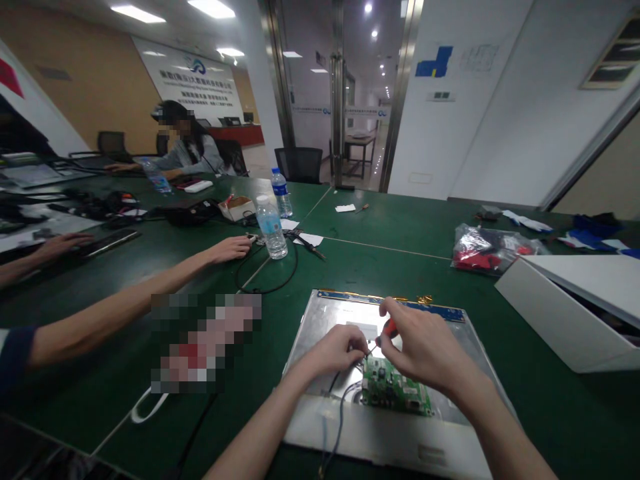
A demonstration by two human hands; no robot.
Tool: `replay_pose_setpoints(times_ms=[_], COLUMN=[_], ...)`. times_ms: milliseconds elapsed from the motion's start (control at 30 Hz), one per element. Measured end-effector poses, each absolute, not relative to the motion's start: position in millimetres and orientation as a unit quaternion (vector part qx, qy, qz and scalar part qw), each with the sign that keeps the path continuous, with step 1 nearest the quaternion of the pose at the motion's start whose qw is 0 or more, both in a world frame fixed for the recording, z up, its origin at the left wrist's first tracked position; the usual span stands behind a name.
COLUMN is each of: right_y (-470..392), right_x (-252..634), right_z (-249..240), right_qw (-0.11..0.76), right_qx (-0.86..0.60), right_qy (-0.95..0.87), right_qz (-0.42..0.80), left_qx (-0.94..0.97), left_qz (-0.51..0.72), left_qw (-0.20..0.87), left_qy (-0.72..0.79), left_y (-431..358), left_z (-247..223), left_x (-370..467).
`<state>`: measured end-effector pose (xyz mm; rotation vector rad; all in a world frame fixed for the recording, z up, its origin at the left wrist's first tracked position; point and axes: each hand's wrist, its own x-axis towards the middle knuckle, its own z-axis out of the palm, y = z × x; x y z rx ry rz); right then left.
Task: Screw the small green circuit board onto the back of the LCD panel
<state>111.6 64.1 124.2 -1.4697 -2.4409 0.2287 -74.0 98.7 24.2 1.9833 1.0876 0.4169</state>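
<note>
A flat display panel (305,393) lies metal back upward in front of me, with a green circuit board (397,390) on its lower middle. My right hand (425,340) is closed around a screwdriver (390,328) with a red handle, its shaft slanting down to the left toward the board's upper left corner. There my left hand (337,348) pinches with its fingertips; what is between them is too small to make out. Dark cables (342,413) run from the board's left side toward the panel's near edge. A blue strip board (340,297) lines the panel's far edge.
Left of me, a co-worker's arm (125,313) reaches across the green table (400,227). Water bottles (273,230) and a looped black cable (265,291) are beyond. To the right are a white box (545,320) and a plastic bag (495,250). Another person (190,147) sits far left.
</note>
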Motion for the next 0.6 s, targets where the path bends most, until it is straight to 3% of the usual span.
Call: replay_pose_setpoints(times_ms=[600], right_y=[66.6], right_x=[111.2], right_z=[122.6], right_qw=[0.138], right_qx=[-0.506], right_qy=[-0.849], right_qz=[0.061], left_qx=[0.796], left_qz=[0.157], left_qw=[0.407], left_qy=[0.419], left_y=[101.2], left_z=[21.8], left_x=[-74.0])
